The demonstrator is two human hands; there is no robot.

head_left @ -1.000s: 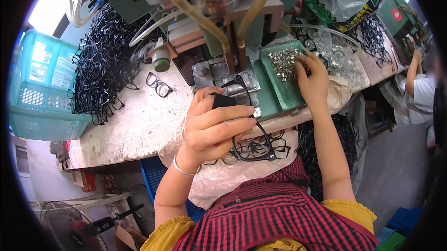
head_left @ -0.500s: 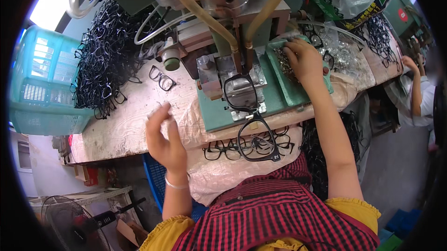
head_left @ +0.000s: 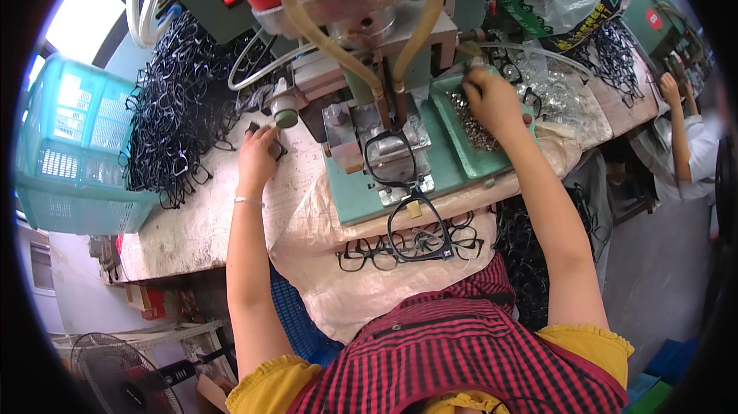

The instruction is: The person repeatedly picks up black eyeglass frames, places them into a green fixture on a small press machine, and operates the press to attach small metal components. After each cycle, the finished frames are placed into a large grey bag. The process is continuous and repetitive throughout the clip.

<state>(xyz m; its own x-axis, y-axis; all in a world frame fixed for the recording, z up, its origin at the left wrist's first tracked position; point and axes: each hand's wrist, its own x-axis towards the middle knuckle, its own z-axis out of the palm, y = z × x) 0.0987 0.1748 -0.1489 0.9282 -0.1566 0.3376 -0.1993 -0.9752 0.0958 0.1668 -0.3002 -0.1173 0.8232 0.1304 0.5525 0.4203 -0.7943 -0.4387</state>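
Observation:
My left hand (head_left: 257, 159) is on a loose black eyeglass frame (head_left: 281, 151) on the worktable, its fingers closed over it and hiding most of it. Over the green tray (head_left: 440, 99) my right hand (head_left: 496, 105) has its fingers bent together at a heap of small metal parts (head_left: 478, 136); whatever they pinch is too small to make out. Between the hands, a black eyeglass frame (head_left: 390, 182) sits under the two copper-coloured prongs (head_left: 390, 106) of a green bench machine (head_left: 350, 202). Joined to it, another black rim (head_left: 423, 259) hangs toward me.
A big tangled pile of dark eyeglass frames (head_left: 181, 99) is at the left, beside a turquoise plastic basket (head_left: 84, 202). More black frames (head_left: 357, 256) lie on the pale sheet (head_left: 330, 291) over my lap. At the far right a co-worker's arm (head_left: 680, 137) shows. A fan (head_left: 123, 383) stands lower left.
My left hand has reached forward from above the table edge onto the loose eyeglass frame. My right hand stays at the tray, its fingers now more bent over the metal parts.

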